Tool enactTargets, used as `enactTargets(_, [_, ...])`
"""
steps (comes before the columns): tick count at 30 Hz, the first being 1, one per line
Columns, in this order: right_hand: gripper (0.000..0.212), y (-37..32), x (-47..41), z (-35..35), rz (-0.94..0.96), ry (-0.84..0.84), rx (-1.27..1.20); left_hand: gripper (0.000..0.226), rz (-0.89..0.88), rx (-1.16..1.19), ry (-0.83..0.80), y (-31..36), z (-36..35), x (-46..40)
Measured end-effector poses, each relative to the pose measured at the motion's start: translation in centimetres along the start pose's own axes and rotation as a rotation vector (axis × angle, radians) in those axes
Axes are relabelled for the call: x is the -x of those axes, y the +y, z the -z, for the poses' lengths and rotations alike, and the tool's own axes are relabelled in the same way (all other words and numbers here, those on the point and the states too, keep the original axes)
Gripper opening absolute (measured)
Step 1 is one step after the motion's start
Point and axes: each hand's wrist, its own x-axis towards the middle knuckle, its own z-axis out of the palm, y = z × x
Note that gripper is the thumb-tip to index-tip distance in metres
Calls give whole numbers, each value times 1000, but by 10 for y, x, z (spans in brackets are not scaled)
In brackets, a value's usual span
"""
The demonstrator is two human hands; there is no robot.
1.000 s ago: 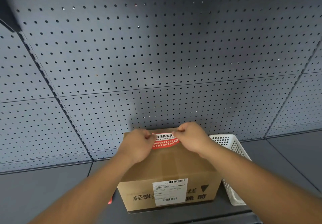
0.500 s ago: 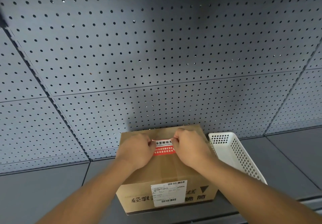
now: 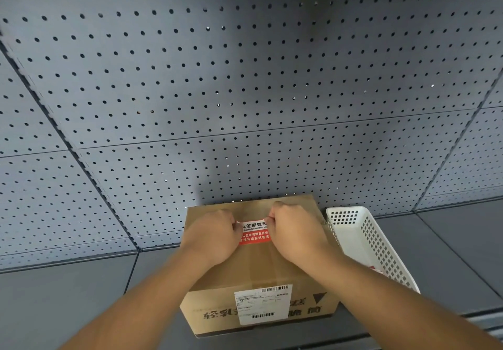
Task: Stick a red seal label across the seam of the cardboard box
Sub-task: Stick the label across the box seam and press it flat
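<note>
Your left hand (image 3: pixel 211 236) and right hand (image 3: pixel 295 231), both curled closed, pinch the ends of the red rectangular seal label (image 3: pixel 254 232) low in the frame's centre. It lies between them, long axis left-right, atop the brown cardboard box (image 3: pixel 245 273); beyond, grey pegboard (image 3: pixel 245 91).

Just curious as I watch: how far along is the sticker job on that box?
Nearly done. The red sticker already lies on top of the box, over its middle seam. The left hand and right hand each hold one end of it. What appears left: pressing the ends flat and letting go.
</note>
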Motion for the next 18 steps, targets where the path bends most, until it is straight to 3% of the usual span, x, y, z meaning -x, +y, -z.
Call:
enactTargets(6, [4,-3,1,-1,35,19,78,41,-8,3,40,-1,-2,2])
enactTargets(11, [32,-4,7,-4,190,120,195,11,-98,165,246,-6,-9,18])
enactTargets(15, [18,-1,8,-2,411,65,198,28,-262,167,264,-14,-18,18])
enactTargets(18, [33,9,12,12,404,-38,178,30,-270,127,245,-16,-16,18])
